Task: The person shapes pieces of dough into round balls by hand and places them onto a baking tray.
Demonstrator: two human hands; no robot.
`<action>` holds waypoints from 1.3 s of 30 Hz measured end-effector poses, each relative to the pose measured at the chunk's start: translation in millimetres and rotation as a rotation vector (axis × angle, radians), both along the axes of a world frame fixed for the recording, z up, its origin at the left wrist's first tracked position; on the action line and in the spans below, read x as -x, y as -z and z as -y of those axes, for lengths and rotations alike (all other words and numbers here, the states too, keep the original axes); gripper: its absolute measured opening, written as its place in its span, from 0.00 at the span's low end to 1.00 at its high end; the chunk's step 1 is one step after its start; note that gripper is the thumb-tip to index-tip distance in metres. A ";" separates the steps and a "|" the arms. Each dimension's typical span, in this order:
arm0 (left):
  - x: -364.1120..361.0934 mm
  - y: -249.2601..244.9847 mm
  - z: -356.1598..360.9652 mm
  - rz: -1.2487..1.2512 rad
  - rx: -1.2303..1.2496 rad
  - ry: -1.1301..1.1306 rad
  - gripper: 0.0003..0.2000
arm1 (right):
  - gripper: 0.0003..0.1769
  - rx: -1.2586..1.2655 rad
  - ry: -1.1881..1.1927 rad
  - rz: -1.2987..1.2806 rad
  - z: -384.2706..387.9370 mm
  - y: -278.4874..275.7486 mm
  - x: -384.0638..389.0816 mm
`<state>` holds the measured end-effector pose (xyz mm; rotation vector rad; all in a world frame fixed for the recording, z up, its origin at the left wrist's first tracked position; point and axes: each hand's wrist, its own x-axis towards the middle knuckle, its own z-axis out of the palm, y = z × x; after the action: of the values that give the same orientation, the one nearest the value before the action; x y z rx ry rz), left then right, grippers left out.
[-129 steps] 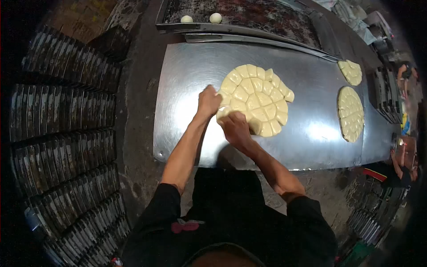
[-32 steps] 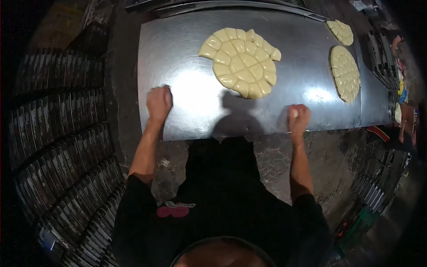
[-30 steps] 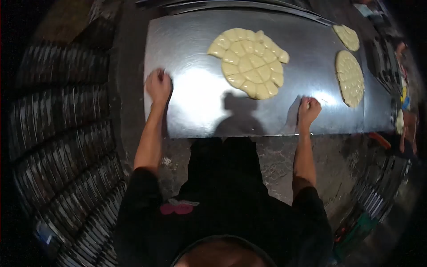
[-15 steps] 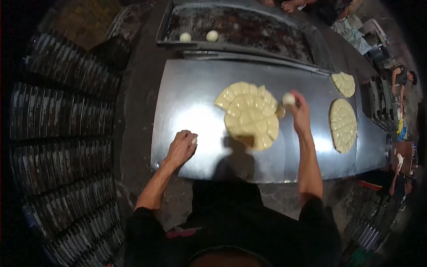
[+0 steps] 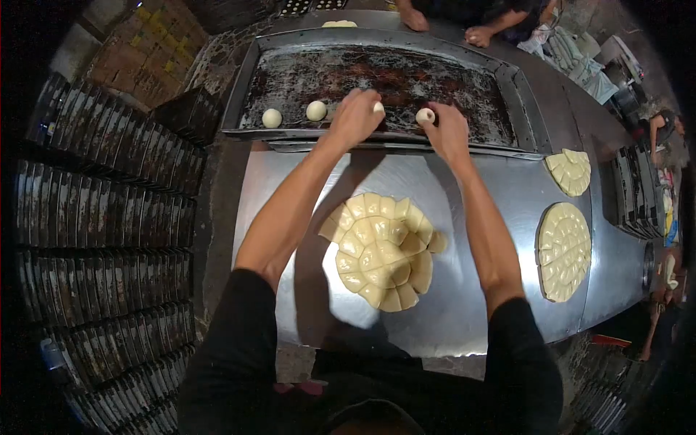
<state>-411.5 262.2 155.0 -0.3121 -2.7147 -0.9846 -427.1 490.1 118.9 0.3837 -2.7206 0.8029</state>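
Observation:
Over the near side of the dark metal tray (image 5: 464,81), my left hand (image 5: 355,119) is closed round a dough ball (image 5: 378,107), mostly hidden by the fingers. To its right, my right hand (image 5: 449,134) pinches another dough ball (image 5: 425,116) between thumb and fingers. Two more round balls, one nearer my hand (image 5: 316,110) and one at the far left (image 5: 272,118), sit along the tray's near edge. Below my forearms, a round slab of glossy dough (image 5: 373,250), scored into pieces, lies on the shiny metal table (image 5: 464,297).
Two more scored dough slabs, a large one (image 5: 564,250) and a smaller one (image 5: 569,172), lie on the right. Tall stacks of blackened trays (image 5: 109,210) line the left. Across the tray, another person's hands (image 5: 478,36) rest by the far edge. More trays (image 5: 636,190) stand at right.
Both hands have moved forward from over the table to the tray, each with a dough ball, and come closer together. The camera view has shifted, so the tray appears lower.

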 end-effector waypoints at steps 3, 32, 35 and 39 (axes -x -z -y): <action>54.8 38.9 -3.0 0.131 0.324 0.059 0.14 | 0.19 0.169 -0.067 -0.131 -15.0 -19.7 -91.5; -415.9 105.0 154.4 0.299 -0.306 -0.180 0.12 | 0.08 0.318 0.252 0.407 -27.0 55.4 -424.3; -416.4 94.9 109.7 0.248 -0.141 0.256 0.12 | 0.12 0.247 0.182 0.231 -20.5 73.4 -432.4; -405.4 142.0 183.7 -0.004 0.323 0.455 0.08 | 0.11 -0.110 -0.060 0.016 -58.6 73.8 -465.2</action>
<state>-6.1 78.5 13.0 -1.0229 -2.8547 -0.6249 38.1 548.7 45.0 0.4865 -2.7880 0.6762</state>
